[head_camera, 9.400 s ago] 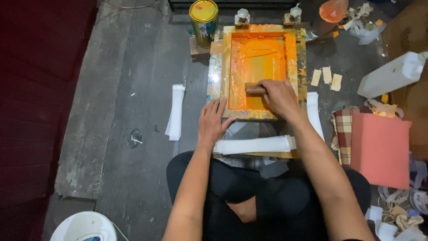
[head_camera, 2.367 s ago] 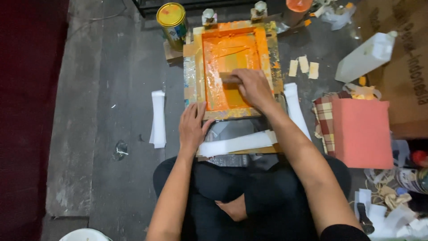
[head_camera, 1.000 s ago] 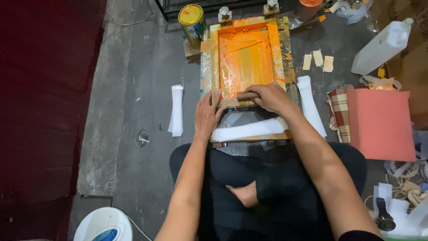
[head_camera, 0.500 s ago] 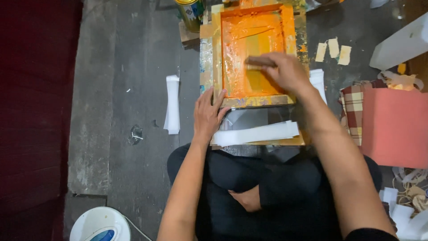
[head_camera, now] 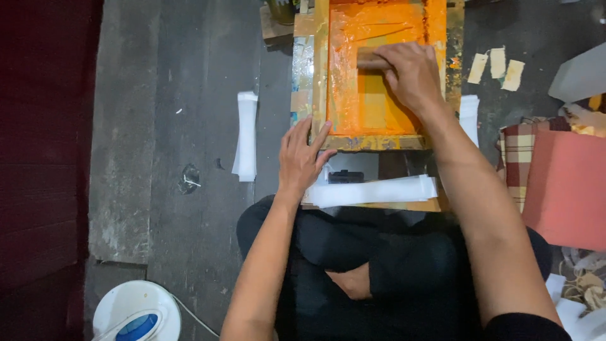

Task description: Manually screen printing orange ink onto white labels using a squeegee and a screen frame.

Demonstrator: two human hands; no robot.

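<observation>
The squeegee (head_camera: 369, 59) lies across the upper part of the orange-inked screen (head_camera: 372, 107), gripped under the right hand (head_camera: 410, 72), whose fingers are closed over its handle. The frame (head_camera: 372, 142) sits on the floor (head_camera: 189, 95) before the seated person. The left hand (head_camera: 303, 158) rests flat, fingers spread, on the frame's near left corner. A white strip (head_camera: 372, 191) lies just below the frame; a white stack (head_camera: 245, 136) lies well apart to the left.
</observation>
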